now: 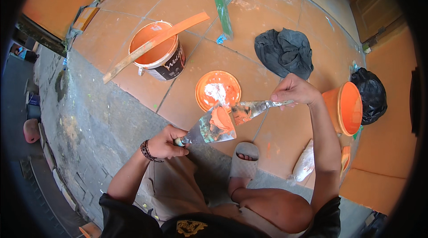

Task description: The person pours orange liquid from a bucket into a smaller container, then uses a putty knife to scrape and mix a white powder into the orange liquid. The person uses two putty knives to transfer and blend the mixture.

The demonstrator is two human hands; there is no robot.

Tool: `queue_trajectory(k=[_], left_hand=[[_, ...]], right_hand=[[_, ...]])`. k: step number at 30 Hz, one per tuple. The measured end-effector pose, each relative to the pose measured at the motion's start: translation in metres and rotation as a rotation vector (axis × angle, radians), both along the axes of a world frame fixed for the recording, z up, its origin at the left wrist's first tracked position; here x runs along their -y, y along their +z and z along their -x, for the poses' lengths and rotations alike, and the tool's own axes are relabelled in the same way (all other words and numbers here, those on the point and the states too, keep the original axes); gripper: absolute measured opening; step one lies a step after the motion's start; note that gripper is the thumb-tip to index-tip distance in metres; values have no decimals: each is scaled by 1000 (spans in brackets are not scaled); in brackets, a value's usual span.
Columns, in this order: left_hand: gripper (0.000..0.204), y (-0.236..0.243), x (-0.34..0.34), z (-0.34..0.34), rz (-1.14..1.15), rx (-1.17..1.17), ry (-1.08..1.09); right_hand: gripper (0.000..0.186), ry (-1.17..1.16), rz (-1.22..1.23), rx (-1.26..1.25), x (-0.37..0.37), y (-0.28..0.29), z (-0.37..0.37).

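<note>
My left hand [168,143] is closed round the handle of a wide putty knife [201,130]. A lump of orange paste [220,119] lies on its broad metal blade. In my right hand [295,91] I grip a narrower putty knife [256,107] by its handle, its blade tip smeared with orange. The two blades meet or nearly meet in front of me; I cannot tell if they touch. Just beyond them a round orange lid [202,87] rests on the tiles, with white and orange paste on it.
A paint bucket [167,70] with a paint-coated stick [147,50] across its rim stands far left. A dark cloth [285,53], an orange bucket [337,108], a black plastic bag [370,97] and a paint roller [305,162] lie to the right. Green legs [218,6] stand ahead.
</note>
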State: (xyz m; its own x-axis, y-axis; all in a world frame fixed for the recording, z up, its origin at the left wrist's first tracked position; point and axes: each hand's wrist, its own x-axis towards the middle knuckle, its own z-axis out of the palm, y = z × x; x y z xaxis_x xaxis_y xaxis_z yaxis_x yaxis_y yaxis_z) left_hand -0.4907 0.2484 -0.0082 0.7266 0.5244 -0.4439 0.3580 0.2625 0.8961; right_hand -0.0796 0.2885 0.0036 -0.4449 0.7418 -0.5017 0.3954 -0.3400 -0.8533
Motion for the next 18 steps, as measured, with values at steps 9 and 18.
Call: queue_trajectory(k=[9,18], left_hand=[[16,-13,-1,8,170,27,205],[14,-20,7,-2,191,92,185]], right_hand=[[25,-366,-356,-431,42,-45,34],[26,-324,-562,-496,47,-76,94]])
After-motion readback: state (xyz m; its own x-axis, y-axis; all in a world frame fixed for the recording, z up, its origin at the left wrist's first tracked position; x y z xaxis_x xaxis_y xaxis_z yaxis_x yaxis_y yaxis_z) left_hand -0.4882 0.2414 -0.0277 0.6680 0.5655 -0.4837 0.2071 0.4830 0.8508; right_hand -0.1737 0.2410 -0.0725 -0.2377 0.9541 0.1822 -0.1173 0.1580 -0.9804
